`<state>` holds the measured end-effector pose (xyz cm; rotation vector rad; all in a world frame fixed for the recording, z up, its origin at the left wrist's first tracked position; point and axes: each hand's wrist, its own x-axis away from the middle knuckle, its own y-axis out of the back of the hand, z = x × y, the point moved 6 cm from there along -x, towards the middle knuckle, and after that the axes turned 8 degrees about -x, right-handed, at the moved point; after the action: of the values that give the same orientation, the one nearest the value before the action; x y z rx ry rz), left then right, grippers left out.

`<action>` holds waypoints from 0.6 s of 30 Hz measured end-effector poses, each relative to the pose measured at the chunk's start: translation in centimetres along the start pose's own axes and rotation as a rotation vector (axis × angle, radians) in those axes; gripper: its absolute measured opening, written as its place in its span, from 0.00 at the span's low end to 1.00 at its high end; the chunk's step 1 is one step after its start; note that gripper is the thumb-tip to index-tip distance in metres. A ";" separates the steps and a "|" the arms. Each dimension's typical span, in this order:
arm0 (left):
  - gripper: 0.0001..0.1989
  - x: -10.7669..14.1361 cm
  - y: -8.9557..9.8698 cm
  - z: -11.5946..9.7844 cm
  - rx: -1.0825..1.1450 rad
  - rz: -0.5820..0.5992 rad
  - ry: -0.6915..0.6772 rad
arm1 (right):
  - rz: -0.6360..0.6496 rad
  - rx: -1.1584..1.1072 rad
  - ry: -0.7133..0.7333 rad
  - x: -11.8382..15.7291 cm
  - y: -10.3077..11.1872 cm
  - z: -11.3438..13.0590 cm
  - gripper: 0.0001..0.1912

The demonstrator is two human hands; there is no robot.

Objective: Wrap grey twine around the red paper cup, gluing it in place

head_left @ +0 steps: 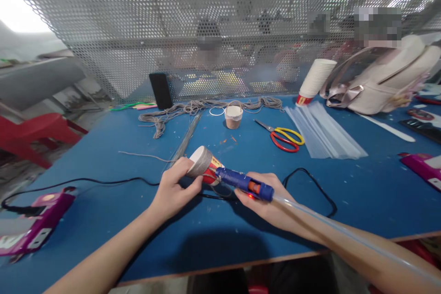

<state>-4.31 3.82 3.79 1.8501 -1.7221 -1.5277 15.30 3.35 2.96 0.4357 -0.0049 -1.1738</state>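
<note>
My left hand (177, 189) is closed round a paper cup (208, 166) tilted on its side, its open mouth toward the upper left. Grey cord is wound about the mouth half of the cup; red and yellow print shows on the rest. In my right hand (267, 200) is a blue hot glue gun (241, 181), with a small red light glowing on it and a long clear glue stick (330, 222) running out of its back. The gun's nozzle points at the printed side of the cup, at or very near its surface. A loose cord end trails left from the cup.
Behind my hands stand a small cord-handled basket (233, 119), red-and-yellow scissors (280, 136), grey cord (193, 107), clear plastic strips (324, 133), stacked paper cups (315, 81) and a black phone (160, 91). A black cable crosses to a purple power strip (41, 223). A perforated metal screen (134, 46) borders the back.
</note>
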 end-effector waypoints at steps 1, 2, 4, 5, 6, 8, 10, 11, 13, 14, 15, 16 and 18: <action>0.06 0.0 0.0 -0.1 0.008 -0.003 -0.018 | -0.004 -0.005 -0.020 0.0 0.1 -0.1 0.13; 0.06 -0.1 0.1 -0.2 0.018 -0.004 -0.035 | -0.008 -0.010 -0.040 -0.1 0.2 -0.3 0.13; 0.05 -0.2 0.1 -0.4 0.039 -0.002 -0.059 | -0.015 -0.016 -0.072 -0.1 0.3 -0.4 0.14; 0.05 -0.2 0.2 -0.5 0.047 -0.004 -0.067 | -0.013 -0.017 -0.079 -0.1 0.4 -0.4 0.14; 0.05 -0.3 0.2 -0.5 0.052 -0.006 -0.072 | -0.008 -0.018 -0.077 0.0 0.3 -0.3 0.14; 0.04 -0.3 0.3 -0.6 0.059 -0.016 -0.089 | 0.001 -0.024 -0.061 0.0 0.3 -0.1 0.13; 0.04 -0.3 0.4 -0.7 0.067 -0.028 -0.110 | 0.004 -0.034 -0.052 0.0 0.2 0.0 0.13; 0.04 -0.3 0.4 -0.7 0.072 -0.033 -0.121 | 0.003 -0.038 -0.055 0.0 0.2 -0.1 0.13; 0.04 -0.3 0.5 -0.7 0.077 -0.032 -0.134 | 0.001 -0.052 -0.085 -0.1 0.3 -0.4 0.13; 0.04 -0.3 0.4 -0.7 0.078 -0.028 -0.135 | 0.001 -0.061 -0.105 -0.2 0.4 -0.5 0.13; 0.04 -0.3 0.4 -0.7 0.079 -0.023 -0.135 | 0.000 -0.071 -0.124 -0.2 0.5 -0.7 0.12; 0.04 -0.3 0.4 -0.7 0.083 -0.019 -0.135 | 0.002 -0.081 -0.140 -0.3 0.5 -0.8 0.12; 0.04 -0.3 0.3 -0.6 0.087 -0.013 -0.131 | 0.008 -0.091 -0.147 -0.2 0.5 -0.8 0.12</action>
<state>-3.99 3.63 4.47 1.8422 -1.8658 -1.6373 15.85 4.00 2.42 0.2684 -0.0796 -1.1912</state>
